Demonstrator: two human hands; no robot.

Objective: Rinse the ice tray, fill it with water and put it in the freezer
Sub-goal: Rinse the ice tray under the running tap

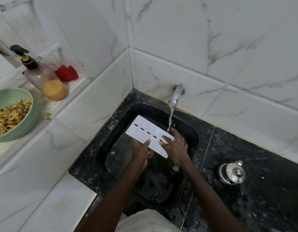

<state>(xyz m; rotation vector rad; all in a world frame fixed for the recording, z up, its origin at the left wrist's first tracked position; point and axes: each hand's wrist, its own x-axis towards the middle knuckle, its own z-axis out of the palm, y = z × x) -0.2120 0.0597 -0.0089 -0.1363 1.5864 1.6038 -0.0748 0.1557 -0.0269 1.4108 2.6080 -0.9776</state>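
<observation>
And here we are over the sink (111,131), tap (175,96) running hard at its back edge. We've got the tray (144,131) held above the basin, white and flat side up, a row of dark oval holes along it, tilted so its far end rises toward the sink's back left corner. Our left hand (141,151) pinches the near edge, thumb on top and fingers underneath. Our right hand (175,148) lies spread across the near right end, fingers fairly straight on the surface. The water (170,121) lands right there, by those fingers. Left of the sink sit a green bowl (15,128) of yellow peelings and a pump bottle (44,77). On the right counter sits a steel pot (232,173).
</observation>
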